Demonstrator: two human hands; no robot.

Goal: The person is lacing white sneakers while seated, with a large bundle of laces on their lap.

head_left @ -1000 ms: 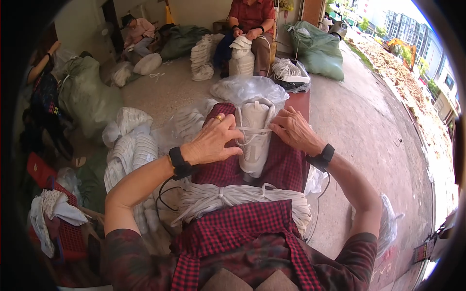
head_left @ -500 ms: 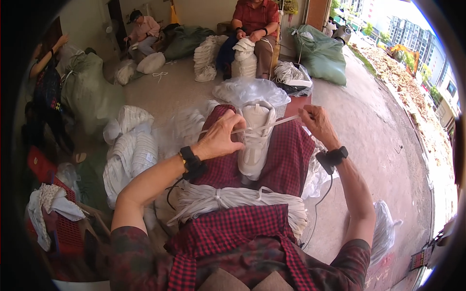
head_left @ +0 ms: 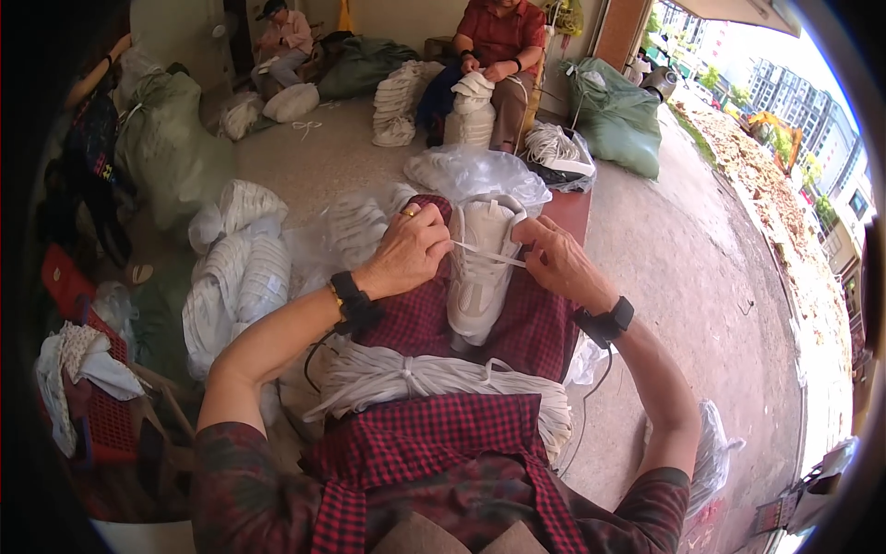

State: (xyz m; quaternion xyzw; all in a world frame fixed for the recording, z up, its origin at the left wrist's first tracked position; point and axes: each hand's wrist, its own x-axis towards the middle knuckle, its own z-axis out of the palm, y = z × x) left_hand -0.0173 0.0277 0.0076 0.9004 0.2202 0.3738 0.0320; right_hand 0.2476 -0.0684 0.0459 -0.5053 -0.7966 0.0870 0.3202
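Note:
A white and beige sneaker [head_left: 474, 300] rests between my knees on the red-and-black checked apron [head_left: 540, 309], its toe toward me. A flat white shoelace [head_left: 494, 256] crosses the upper part of its lacing, stretched between my hands. My left hand [head_left: 413, 247], at the sneaker's left side, pinches one part of the lace. By the collar on the right, my right hand [head_left: 556, 261] has its fingers closed on the other part. A thick tied bundle of white shoelaces [head_left: 392, 380] lies across my lap.
Stacked white shoe uppers [head_left: 249, 268] and plastic wrap lie at left, near a red basket [head_left: 115, 369]. A plastic bag [head_left: 475, 173] and a tray of laces [head_left: 558, 152] sit ahead. Other people work behind, among green sacks [head_left: 614, 120].
My right hand has come in and down toward the sneaker, shortening the lace span. My left hand has shifted slightly left and its fingers have closed further.

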